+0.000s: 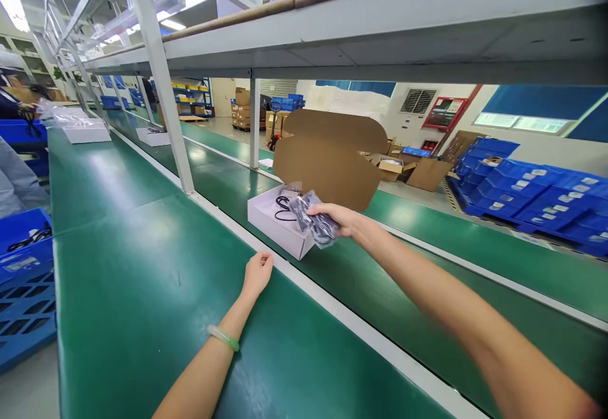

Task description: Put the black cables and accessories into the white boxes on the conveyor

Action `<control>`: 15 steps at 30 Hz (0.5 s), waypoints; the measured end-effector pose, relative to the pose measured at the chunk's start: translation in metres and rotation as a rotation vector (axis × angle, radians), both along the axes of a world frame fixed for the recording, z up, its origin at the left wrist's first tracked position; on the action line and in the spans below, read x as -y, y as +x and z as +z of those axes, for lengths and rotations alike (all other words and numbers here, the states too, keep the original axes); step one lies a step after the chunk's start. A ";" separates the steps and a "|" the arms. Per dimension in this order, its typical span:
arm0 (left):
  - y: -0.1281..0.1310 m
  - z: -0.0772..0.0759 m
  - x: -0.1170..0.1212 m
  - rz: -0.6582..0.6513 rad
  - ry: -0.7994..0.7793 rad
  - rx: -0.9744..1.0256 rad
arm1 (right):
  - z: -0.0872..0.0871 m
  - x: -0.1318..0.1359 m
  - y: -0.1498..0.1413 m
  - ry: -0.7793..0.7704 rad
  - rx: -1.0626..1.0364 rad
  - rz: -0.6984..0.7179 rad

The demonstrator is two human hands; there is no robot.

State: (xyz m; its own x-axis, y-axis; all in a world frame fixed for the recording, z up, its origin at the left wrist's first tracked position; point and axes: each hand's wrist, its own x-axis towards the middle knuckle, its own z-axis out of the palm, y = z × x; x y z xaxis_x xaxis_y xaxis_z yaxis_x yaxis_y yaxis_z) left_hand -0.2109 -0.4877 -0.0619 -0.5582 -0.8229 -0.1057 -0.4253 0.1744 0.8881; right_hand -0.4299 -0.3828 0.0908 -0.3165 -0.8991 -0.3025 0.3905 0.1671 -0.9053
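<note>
My right hand (338, 218) is stretched out over the conveyor and closed on a clear plastic bag with dark cable inside (314, 218), held at the near right corner of an open white cardboard box (275, 224). The box has a brown raised lid (332, 153) and a black cable lying inside. My left hand (257, 273) rests on the green table (142, 292) near the belt's white edge, fingers curled under, holding nothing I can see. A green bangle sits on that wrist.
A green conveyor belt (427, 261) runs diagonally past a white frame post (164, 83). More white boxes (86, 133) sit further up the line. Blue crates (23, 280) stand at my left, stacked blue bins (532, 197) at the right. A person's sleeve (14, 178) shows at far left.
</note>
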 end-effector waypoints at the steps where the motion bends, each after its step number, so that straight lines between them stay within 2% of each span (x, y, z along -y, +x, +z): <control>1: 0.000 0.001 0.000 -0.007 -0.008 0.009 | -0.010 0.022 -0.001 0.051 0.053 0.077; 2: 0.000 0.001 0.000 -0.010 -0.012 0.018 | -0.020 0.039 -0.002 0.103 0.098 0.140; 4: -0.001 0.003 0.001 -0.018 -0.023 0.038 | -0.039 0.060 -0.004 0.157 0.115 0.164; 6: -0.002 0.003 0.001 -0.023 -0.032 0.051 | -0.051 0.069 -0.009 0.187 0.066 0.150; 8: -0.002 0.004 0.000 -0.029 -0.040 0.059 | -0.056 0.073 -0.017 0.187 -0.046 0.187; 9: -0.003 0.004 -0.001 -0.034 -0.044 0.064 | -0.056 0.074 -0.022 0.173 -0.170 0.203; 11: -0.003 0.005 -0.002 -0.043 -0.052 0.074 | -0.055 0.078 -0.029 0.185 -0.569 0.228; 13: -0.002 0.007 -0.002 -0.051 -0.058 0.083 | -0.055 0.084 -0.031 0.283 -1.006 0.265; 15: -0.003 0.008 -0.002 -0.056 -0.058 0.090 | -0.059 0.088 -0.027 0.426 -1.275 0.355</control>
